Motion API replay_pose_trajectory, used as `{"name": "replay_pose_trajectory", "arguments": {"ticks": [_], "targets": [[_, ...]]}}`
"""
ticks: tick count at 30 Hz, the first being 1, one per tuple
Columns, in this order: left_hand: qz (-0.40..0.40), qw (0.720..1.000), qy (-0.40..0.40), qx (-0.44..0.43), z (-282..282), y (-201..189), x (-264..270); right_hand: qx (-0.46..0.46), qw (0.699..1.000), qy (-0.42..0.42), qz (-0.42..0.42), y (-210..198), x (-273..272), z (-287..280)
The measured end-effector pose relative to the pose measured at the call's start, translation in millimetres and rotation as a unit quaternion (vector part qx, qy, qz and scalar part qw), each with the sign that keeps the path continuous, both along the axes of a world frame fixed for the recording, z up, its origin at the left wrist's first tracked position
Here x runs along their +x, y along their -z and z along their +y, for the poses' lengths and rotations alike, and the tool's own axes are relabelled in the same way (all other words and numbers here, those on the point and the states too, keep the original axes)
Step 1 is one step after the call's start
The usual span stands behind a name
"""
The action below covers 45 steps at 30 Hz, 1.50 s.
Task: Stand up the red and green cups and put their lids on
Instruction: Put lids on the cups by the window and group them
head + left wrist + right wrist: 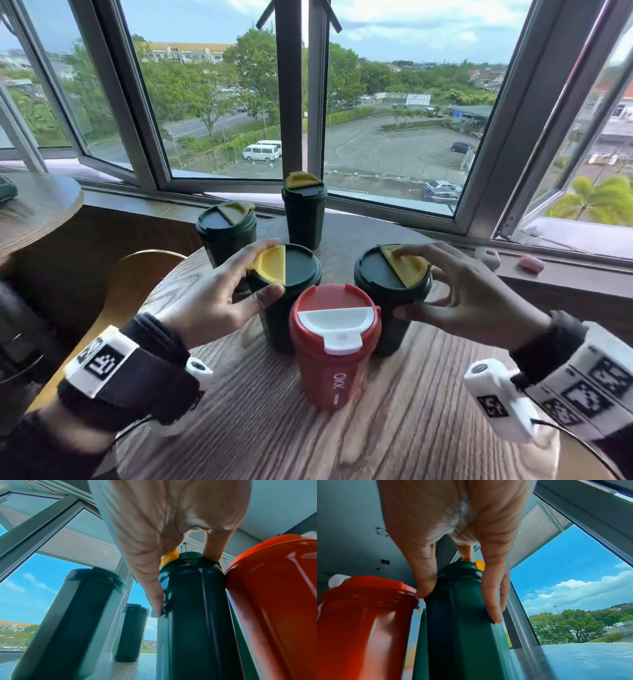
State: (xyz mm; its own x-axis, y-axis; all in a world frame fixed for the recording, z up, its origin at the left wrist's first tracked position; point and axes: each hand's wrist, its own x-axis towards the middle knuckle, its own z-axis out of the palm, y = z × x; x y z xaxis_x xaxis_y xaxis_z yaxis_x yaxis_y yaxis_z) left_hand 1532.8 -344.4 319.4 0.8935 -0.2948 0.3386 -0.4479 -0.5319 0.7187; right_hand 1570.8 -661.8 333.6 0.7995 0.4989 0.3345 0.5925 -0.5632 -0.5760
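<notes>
Upper-floor café, round wooden table (394, 428), open windows (219, 113)

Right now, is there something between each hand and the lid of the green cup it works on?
Nothing visible. The left hand already grips the lid of the near-left green cup, and the right hand grips the lid of the near-right green cup. The red cup stands between the two cups, beside both hands.

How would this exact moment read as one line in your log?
cups: five upright, lidded | left hand: grips left green cup lid | right hand: grips right green cup lid | red cup: untouched
</notes>
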Motion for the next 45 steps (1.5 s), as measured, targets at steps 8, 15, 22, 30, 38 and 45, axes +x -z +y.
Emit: {"name": "replay_pose_trajectory", "arguments": {"ticks": [8, 15, 22, 30, 38, 45], "targets": [[0.000, 1.000, 0.000, -0.001, 1, 2, 2, -0.009, 0.998, 0.041, -0.043, 0, -11, 8], [-0.042, 0.998, -0.034, 0.041, 2, 0, -1, -0.015, 0.995, 0.077, -0.061, 1, -18, 15], [-0.071, 0.991, -0.069, 0.086, 5, -2, -5, -0.023, 0.994, 0.087, -0.064, -1, -22, 17], [-0.065, 0.994, -0.065, 0.065, 8, -1, -9, -0.047, 0.993, 0.092, -0.062, -5, -25, 23], [-0.059, 0.991, -0.074, 0.091, 11, 0, -10, -0.061, 0.994, 0.070, -0.055, -10, -22, 23], [-0.063, 0.989, -0.089, 0.102, 6, -2, -16, -0.069, 0.997, 0.036, -0.016, -8, -23, 16]]}}
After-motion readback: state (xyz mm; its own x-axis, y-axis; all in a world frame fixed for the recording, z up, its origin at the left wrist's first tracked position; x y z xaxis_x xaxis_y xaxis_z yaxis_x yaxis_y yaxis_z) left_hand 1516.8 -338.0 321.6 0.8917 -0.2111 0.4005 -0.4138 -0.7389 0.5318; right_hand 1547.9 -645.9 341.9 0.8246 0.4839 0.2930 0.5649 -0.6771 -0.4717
